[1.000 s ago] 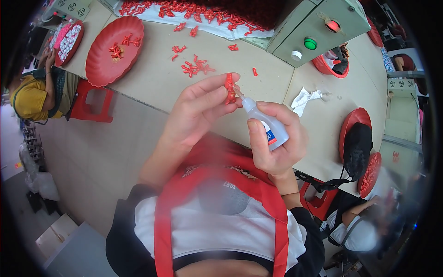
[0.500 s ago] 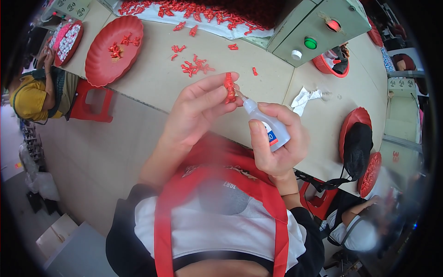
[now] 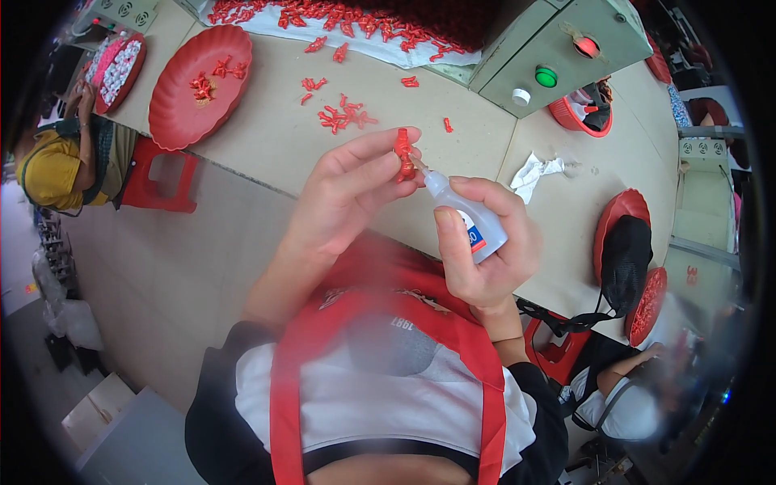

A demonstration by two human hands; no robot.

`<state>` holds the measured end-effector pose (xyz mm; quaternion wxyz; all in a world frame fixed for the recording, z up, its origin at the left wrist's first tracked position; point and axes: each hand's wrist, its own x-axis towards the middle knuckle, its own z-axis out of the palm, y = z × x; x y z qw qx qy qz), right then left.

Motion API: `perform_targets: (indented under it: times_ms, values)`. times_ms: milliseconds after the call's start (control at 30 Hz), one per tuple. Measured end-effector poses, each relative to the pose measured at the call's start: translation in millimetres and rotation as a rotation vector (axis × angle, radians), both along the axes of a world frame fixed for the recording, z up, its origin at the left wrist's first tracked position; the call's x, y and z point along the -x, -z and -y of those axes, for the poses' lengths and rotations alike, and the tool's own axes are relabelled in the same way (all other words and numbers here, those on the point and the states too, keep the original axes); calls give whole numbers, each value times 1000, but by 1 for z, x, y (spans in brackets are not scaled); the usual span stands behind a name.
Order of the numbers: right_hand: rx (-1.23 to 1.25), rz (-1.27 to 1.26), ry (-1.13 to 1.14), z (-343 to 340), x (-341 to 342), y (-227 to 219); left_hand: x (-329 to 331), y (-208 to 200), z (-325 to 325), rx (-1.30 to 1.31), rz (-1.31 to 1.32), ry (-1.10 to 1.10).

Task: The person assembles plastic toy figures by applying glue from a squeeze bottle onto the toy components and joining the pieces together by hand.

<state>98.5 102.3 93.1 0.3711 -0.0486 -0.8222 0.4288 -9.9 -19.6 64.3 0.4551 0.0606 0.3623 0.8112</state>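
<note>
Red plastic part (image 3: pixel 402 153) is pinched upright between thumb and fingertips of the left hand (image 3: pixel 343 202), raised over the table (image 3: pixel 275 145) edge so its lower end faces the nozzle. Right hand (image 3: pixel 485 259) is wrapped closed around a small white glue bottle (image 3: pixel 469 217), tip angled up at the part; contact looks made, but it's too small to confirm. Loose red pieces (image 3: pixel 343 117) and a red tray (image 3: pixel 174 105) sit well beyond, within reach.

One head-worn fisheye camera looks steeply down from close above the person's chest, facing forward over the beige work table (image 3: pixel 267 137); edges curve near the rim.
</note>
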Motion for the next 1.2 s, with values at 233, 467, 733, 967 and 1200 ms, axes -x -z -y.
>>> perform_targets:
  times_ms: [233,467,733,967,1200]
  values:
    - [29,34,-5,1,-1,0,-1,0,0,38,-37,-29]
    - [72,98,-16,1,-3,-2,-1,1,0,41,-49,-40]
    - [51,69,-20,0,-1,-2,0,1,0,35,-52,-31]
    - [101,104,5,2,-2,-2,-2,3,-2,49,-47,-42]
    - [555,150,120,-21,-4,13,17,28,3,-185,421,-26]
